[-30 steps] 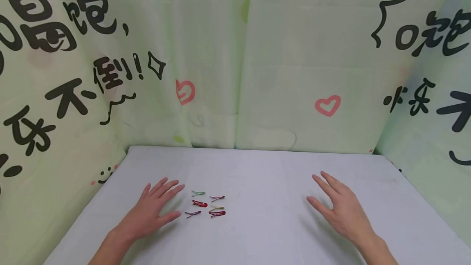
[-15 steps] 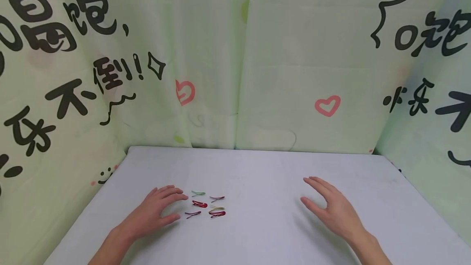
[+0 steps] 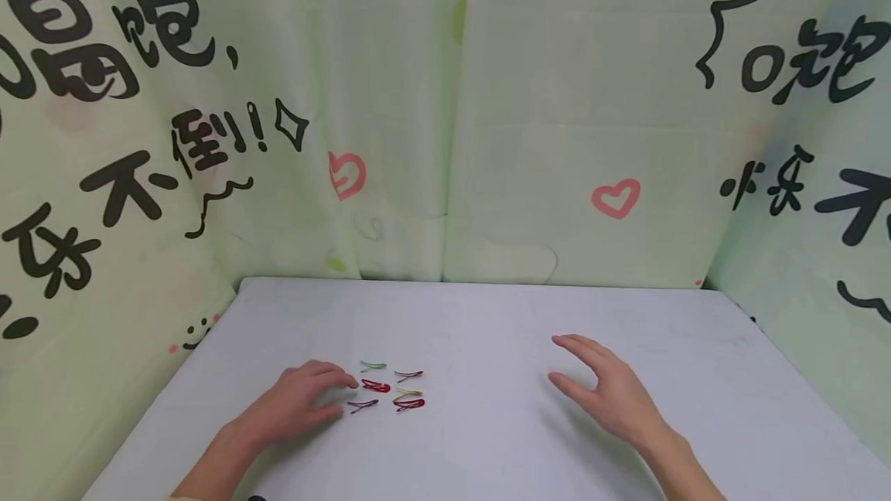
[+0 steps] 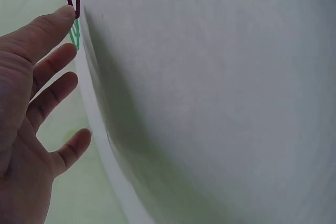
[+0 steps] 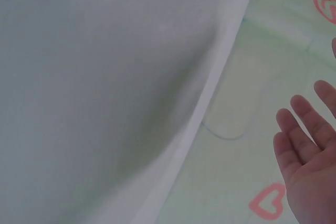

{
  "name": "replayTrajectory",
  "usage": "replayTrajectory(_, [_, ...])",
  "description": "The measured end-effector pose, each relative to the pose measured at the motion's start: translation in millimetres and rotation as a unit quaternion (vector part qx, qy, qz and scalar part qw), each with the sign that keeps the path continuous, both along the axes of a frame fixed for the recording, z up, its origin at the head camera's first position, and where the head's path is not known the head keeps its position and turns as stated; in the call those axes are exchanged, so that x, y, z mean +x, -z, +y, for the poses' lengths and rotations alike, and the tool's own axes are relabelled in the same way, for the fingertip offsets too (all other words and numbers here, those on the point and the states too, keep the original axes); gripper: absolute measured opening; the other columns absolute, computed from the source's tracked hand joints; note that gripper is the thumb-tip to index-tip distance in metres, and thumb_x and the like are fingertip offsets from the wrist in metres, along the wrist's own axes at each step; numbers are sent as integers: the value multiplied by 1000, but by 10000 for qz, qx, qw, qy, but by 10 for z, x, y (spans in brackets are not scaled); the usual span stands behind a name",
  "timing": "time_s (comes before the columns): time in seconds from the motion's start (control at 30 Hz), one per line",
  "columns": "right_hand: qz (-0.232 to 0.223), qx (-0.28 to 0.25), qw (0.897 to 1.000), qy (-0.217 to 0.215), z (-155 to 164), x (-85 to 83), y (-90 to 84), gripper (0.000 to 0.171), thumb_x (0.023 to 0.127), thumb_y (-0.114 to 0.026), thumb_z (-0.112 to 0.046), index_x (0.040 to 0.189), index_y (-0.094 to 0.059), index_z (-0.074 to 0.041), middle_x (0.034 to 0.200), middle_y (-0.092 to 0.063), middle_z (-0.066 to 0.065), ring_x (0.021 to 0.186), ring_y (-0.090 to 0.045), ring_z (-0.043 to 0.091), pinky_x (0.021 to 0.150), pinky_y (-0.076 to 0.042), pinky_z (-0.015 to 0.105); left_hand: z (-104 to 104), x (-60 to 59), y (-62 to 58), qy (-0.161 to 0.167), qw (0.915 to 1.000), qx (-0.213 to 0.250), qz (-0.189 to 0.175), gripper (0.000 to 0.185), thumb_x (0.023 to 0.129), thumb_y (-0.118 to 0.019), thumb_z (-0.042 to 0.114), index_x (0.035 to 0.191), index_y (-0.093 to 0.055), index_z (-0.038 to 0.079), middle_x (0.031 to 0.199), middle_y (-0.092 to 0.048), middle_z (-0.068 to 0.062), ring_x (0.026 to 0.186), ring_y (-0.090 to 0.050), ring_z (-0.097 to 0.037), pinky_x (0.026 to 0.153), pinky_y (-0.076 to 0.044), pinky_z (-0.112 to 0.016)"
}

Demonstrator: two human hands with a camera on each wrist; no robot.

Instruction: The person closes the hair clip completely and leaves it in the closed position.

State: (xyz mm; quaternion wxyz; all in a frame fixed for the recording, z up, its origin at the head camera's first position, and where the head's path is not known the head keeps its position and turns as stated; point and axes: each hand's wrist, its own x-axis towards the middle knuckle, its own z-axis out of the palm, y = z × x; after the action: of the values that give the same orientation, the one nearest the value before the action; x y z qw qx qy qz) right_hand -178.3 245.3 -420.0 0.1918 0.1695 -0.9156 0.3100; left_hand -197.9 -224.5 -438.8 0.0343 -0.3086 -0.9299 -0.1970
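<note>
Several small hair clips lie in a loose cluster on the white table, left of its middle in the head view. The green clip [image 3: 373,366] and a dark purple clip [image 3: 408,375] are at the back. A red clip [image 3: 377,386] and a yellowish clip [image 3: 407,393] sit between, with a dark red clip [image 3: 409,404] and another dark purple clip [image 3: 363,406] in front. My left hand [image 3: 299,402] hovers at the cluster's left side, fingers loosely bent, thumb apart, holding nothing. Over to the right, my right hand [image 3: 612,397] is raised above the table, fingers spread from the thumb, holding nothing.
The white table [image 3: 480,439] runs back to a pale green curtain [image 3: 529,138] printed with black characters and pink hearts. More curtain hangs along the left and right sides. A small dark object [image 3: 257,498] peeks in at the bottom edge beside the left forearm.
My left hand has lowered, its fingers bending down toward the clips. The right hand has drifted left, toward the table's middle. The clips lie where they were.
</note>
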Motion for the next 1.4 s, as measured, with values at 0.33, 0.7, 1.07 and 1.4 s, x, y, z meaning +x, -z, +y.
replayTrajectory(0.33, [-198, -127, 9996, -137, -74, 5, -9, 49, 92, -77, -32, 137, -63, -18, 136, -61, 2, 128, -54, 27, 101, -42, 48, 32, -88, 13, 106, 9994, -102, -301, 20, 89, -77, 17, 106, -72, 27, 110, -63, 13, 110, -58, -22, 87, -45, -54])
replayTrajectory(0.7, [-70, -47, 9998, -206, -127, -13, -38, 50, 91, -77, -30, 137, -63, -17, 136, -61, 1, 128, -55, 26, 101, -42, 47, 123, -125, -2, 199, 9995, -240, -27, 23, 86, -80, 13, 84, -69, 33, 101, -60, 15, 98, -56, -18, 81, -45, -48])
replayTrajectory(1.07, [-102, -73, 9996, -241, -151, -28, -77, 49, 92, -77, -30, 137, -63, -16, 138, -60, 2, 129, -54, 26, 102, -42, 48, 97, -123, 7, 200, 9990, -363, -140, 19, 86, -81, 16, 84, -69, 30, 94, -59, 19, 90, -56, -11, 80, -49, -42])
replayTrajectory(1.4, [-14, -99, 9993, -352, -192, -45, -118, 49, 92, -77, -28, 137, -62, -17, 138, -60, 1, 129, -54, 25, 101, -44, 49, 139, -42, -131, 313, 9989, 222, 280, 22, 87, -79, 10, 87, -67, 30, 92, -61, 19, 90, -60, -12, 81, -51, -39])
